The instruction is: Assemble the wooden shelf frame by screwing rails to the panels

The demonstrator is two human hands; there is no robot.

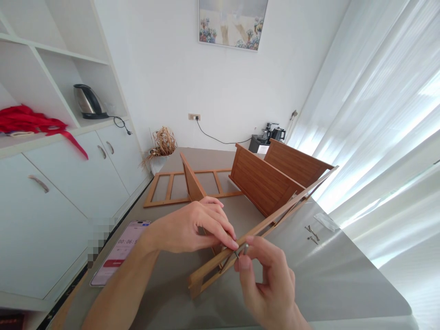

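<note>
- The metal rod, bent and perhaps a hex key, is at the near part of the wooden frame, and my right hand pinches it between thumb and forefinger.
- My left hand has its fingertips on the frame's top rail, just beside the rod; I can't tell whether they grip anything.
- With so short a hold, I judge the rod could slip or turn askew if my fingers roll; the contact is too small to make out.
- The frame stands on its narrow edge, so a sideways push could tip it, jarring the near board and the far board.
- A thin board rises beyond my left hand; raising that wrist carelessly could knock it.
- To the right, the table gives my elbow open room, but loose screws and a clear bag lie there.
- The phone lies by the left table edge, near my forearm, so I have less room there.
</note>
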